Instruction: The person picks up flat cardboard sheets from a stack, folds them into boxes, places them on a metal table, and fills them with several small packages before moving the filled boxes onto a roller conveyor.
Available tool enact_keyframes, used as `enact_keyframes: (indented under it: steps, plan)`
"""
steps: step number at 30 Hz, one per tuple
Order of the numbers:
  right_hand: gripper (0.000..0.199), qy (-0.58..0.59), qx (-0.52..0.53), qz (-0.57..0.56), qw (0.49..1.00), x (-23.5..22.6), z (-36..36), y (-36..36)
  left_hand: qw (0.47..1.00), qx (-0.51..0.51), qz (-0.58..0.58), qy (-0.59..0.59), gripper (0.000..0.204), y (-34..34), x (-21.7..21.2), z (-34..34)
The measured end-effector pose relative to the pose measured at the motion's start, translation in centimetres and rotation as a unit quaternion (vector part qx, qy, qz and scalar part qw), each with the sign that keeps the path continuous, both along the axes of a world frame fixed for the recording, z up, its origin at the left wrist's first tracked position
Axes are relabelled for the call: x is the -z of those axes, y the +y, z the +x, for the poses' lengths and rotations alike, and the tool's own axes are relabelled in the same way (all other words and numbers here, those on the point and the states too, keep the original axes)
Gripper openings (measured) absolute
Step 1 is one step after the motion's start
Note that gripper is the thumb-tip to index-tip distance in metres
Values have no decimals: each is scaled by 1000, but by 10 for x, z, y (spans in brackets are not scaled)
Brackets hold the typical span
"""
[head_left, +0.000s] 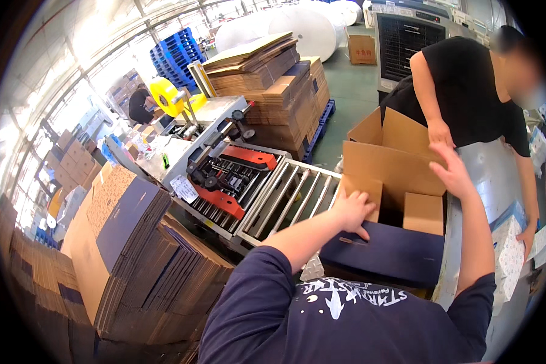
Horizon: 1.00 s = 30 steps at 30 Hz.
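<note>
In front of me stands an open cardboard box (400,252), dark blue outside and plain brown inside, with its far flaps raised. My left hand (353,212) is at the box's near left corner, fingers bent over a brown flap (370,191) and thumb against the blue side. My right hand (454,173), fingers stretched out, is at the right edge of the raised far flap (394,170). Part of the inside lies in shadow, and I cannot tell what it holds. Beyond it, a co-worker's hand (441,132) is close to the far flap.
A roller conveyor (294,197) leads left to a carton sealer (227,182) with a yellow tape roll (167,97). Flattened cartons (145,273) are stacked at left, more (267,91) on a blue pallet. The co-worker (467,91) also touches a white patterned package (508,255).
</note>
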State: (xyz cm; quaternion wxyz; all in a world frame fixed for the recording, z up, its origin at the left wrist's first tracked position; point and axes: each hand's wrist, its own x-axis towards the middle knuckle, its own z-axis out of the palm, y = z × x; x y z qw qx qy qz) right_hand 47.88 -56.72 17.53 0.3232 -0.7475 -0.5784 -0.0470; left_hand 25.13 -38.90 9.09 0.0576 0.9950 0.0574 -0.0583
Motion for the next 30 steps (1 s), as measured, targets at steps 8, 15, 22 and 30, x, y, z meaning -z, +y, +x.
enact_keyframes:
  steps: [8, 15, 22, 30]
  plan:
    - [57, -68, -44, -82, 993, 88, -104, -43, 872, -343, -348, 23, 115, 83, 46, -83]
    - [63, 455, 198, -13, 868, 125, -25, -157, 628, -109, -769, 48, 62, 57, 104, -64]
    - [65, 546, 271, 50, 792, 205, -7, -175, 611, -477, -629, 59, 71, 41, 256, -125]
    - [68, 652, 220, 75, 722, 312, -19, -147, 799, -412, -434, -56, 46, 176, 168, -223]
